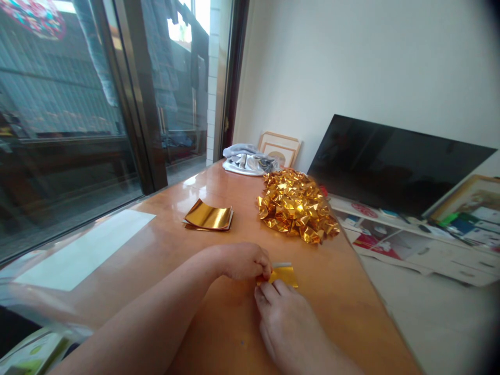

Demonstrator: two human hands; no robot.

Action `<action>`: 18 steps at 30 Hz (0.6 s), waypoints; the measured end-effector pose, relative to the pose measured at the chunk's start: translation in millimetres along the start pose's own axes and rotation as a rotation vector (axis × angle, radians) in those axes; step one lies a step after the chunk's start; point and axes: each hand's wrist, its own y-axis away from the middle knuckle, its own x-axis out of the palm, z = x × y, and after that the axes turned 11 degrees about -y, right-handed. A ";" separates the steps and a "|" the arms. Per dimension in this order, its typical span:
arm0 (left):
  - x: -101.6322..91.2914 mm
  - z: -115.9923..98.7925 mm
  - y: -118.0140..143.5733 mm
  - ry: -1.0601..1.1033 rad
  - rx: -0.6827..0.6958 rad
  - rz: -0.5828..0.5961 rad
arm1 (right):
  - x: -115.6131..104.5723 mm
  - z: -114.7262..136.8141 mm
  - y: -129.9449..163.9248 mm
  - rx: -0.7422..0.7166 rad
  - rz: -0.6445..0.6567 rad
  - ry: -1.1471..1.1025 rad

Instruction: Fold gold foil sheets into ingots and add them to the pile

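A small sheet of gold foil paper [286,275] lies on the wooden table, with a pale strip along its far edge. My left hand [242,260] is closed at the sheet's left end, its fingertips pinching the paper there. From the near side, my right hand [289,315] has its bent fingers closed on the lower left edge. The two hands almost touch, and their fingers hide the left part of the sheet. Farther off to the left sits a stack of gold foil sheets [209,216], slightly curled. A big heap of folded gold foil pieces [295,203] spreads along the right side.
The table [164,260] has its right edge close beyond the foil heap. A pale paper strip [89,247] lies at the left by the glass door. Folded cloth and bags [248,159] rest at the far end. A television [394,161] stands on a white cabinet to the right.
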 end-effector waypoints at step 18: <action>3.1 3.4 2.3 -0.004 -0.027 -0.006 | -50.0 -48.6 21.8 0.312 0.163 -0.065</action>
